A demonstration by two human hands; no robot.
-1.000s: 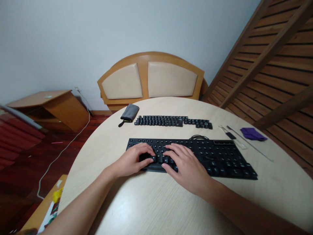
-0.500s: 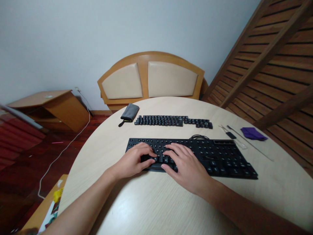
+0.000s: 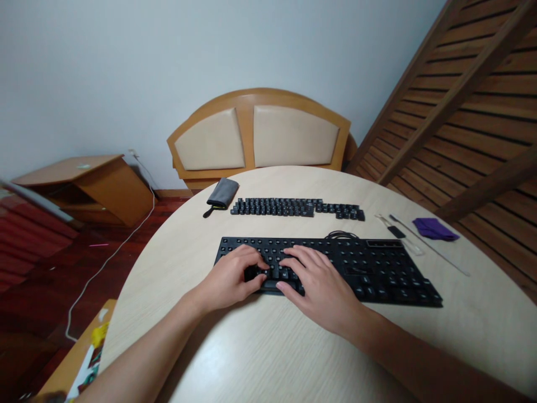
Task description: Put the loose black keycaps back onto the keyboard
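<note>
A full-size black keyboard lies on the table in front of me, many of its key places bare of caps. My left hand rests on its left part, fingers curled. The left thumb and index fingertip come close together around a small black keycap on the lower rows. Flat over the middle of the keyboard is my right hand, fingers spread and holding nothing. Its thumb touches near the front edge and its fingertips reach the keys. Behind the keyboard, removed keycaps stand in tidy rows.
A grey pouch lies at the back left of the round table. To the right are a purple cloth, a thin rod and a small black-handled tool. The coiled cable sits behind the keyboard.
My left thumb and wrist have shifted slightly, with the fingertips staying at the same keys. My right hand is almost unmoved, and the things on the table have not moved.
</note>
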